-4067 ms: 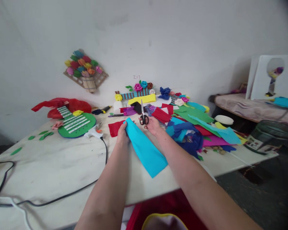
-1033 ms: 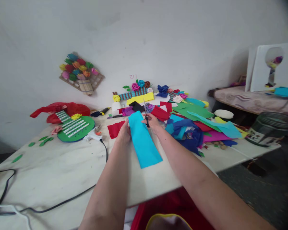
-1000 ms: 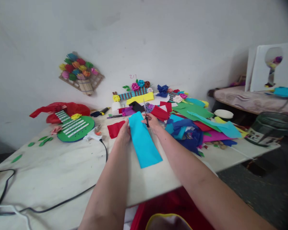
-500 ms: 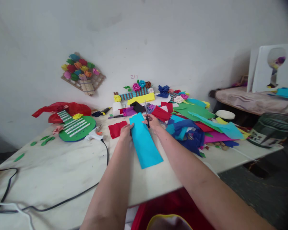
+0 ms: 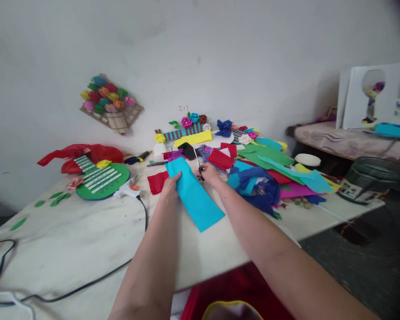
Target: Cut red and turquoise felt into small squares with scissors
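Note:
A long turquoise strip of crepe paper point(image 5: 197, 195) slants across the table, its far end raised. My left hand point(image 5: 170, 186) grips its left edge, thumb on top. Scissors point(image 5: 200, 170) with dark handles are in my right hand point(image 5: 209, 173), just right of the paper, their blades pointing away from me. Whether the blades touch the paper I cannot tell. Close to my left hand lies a red paper square point(image 5: 158, 181). A black phone-like object point(image 5: 187, 150) lies beyond the paper.
Left are a white glue gun point(image 5: 128, 189) with a black cord point(image 5: 86, 282) and a green round craft piece point(image 5: 103, 181). To the right lie heaped blue scraps point(image 5: 258, 186), green sheets point(image 5: 266, 154) and a large glass jar point(image 5: 360, 181). Paper flowers point(image 5: 194, 118) line the wall.
The turquoise paper has tilted, its far end swinging left with my left hand. My right hand with the scissors stays close to the paper's right side. The view has shifted slightly.

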`<act>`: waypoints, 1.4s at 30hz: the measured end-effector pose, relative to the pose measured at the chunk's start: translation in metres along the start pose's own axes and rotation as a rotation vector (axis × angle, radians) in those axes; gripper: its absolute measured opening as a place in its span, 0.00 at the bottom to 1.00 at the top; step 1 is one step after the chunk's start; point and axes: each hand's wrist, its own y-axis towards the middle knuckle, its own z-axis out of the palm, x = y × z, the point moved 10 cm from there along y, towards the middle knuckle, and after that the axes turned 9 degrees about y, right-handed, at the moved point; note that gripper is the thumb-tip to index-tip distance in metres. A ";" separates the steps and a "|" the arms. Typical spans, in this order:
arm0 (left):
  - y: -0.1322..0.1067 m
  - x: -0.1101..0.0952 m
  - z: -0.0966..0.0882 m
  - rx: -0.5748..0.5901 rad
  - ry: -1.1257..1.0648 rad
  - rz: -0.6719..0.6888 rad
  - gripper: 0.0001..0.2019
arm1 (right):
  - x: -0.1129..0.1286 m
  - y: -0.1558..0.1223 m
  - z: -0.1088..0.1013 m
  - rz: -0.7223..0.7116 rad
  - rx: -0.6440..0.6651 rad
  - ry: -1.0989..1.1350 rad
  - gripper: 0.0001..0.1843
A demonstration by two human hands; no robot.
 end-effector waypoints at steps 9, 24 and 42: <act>0.001 -0.007 -0.009 -0.027 -0.142 0.052 0.22 | 0.022 -0.009 -0.013 -0.010 0.002 -0.970 0.13; 0.000 -0.002 -0.006 -0.078 -0.200 0.016 0.22 | 0.031 -0.014 0.000 -0.140 0.039 -1.152 0.16; -0.014 -0.026 0.030 0.300 -0.382 0.177 0.12 | -0.023 -0.029 0.032 0.535 0.151 0.434 0.11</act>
